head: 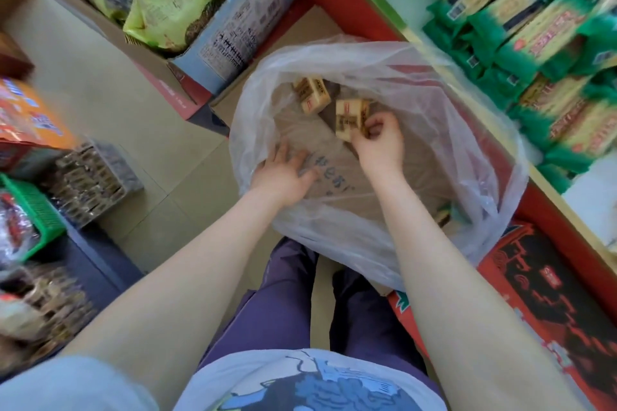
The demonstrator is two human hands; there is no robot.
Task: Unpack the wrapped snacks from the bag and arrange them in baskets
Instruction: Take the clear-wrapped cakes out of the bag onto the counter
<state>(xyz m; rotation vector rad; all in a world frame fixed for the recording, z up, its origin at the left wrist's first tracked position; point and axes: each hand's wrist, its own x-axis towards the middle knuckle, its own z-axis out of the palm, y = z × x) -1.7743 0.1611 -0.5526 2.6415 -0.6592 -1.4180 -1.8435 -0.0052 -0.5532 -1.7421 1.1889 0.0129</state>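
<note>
Two hands reach into the clear bag (467, 117): right hand (379, 140) fingers curl around a wrapped snack (349, 118) (tan), left hand (283, 173) fingers spread flat, holding nothing.

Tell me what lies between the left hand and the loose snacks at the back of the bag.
Head view: between the left hand and the loose snacks lies only the bag's clear film over brown cardboard; no other snack.

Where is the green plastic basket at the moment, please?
In the head view, the green plastic basket sits at the far left edge, left of the clear plastic bag the hands are working in, with the stack of small dark-wrapped snacks just beside it.
</note>
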